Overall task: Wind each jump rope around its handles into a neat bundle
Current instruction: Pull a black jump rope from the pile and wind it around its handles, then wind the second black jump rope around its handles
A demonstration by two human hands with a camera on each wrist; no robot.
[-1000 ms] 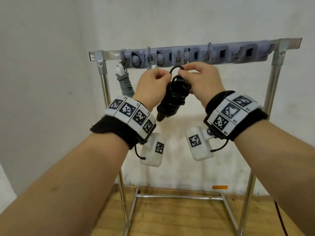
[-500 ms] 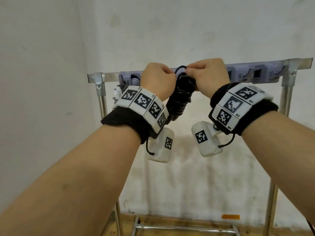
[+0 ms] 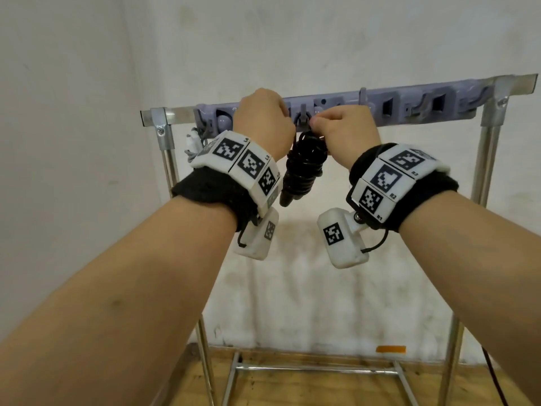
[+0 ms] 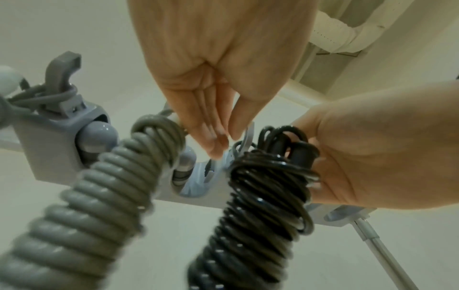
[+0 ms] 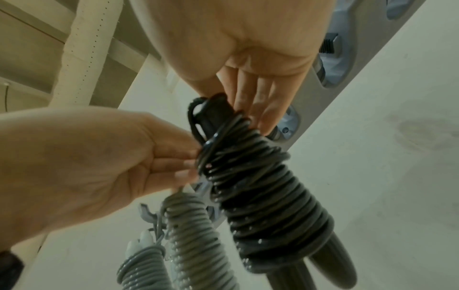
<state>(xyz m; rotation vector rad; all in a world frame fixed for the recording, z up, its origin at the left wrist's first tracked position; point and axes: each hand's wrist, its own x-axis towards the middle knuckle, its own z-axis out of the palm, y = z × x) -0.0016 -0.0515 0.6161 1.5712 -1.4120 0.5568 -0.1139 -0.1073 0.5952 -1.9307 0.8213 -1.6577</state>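
Against the white wall, a metal rack (image 3: 164, 133) is seen carrying a grey hook rail (image 3: 409, 105). At the rail's left end a grey jump rope (image 4: 99, 196) hangs, wound in tight, even coils around its handles. Just beside it, the left hand (image 3: 263, 121) is raised to the rail, its fingers (image 4: 211, 135) brought together and pinching a black loop at a hook. Between both wrists the black jump rope (image 3: 304, 168) hangs as a coiled bundle, its two handle ends showing below the glossy turns. Its top is gripped by the right hand (image 3: 345, 127) with curled fingers.
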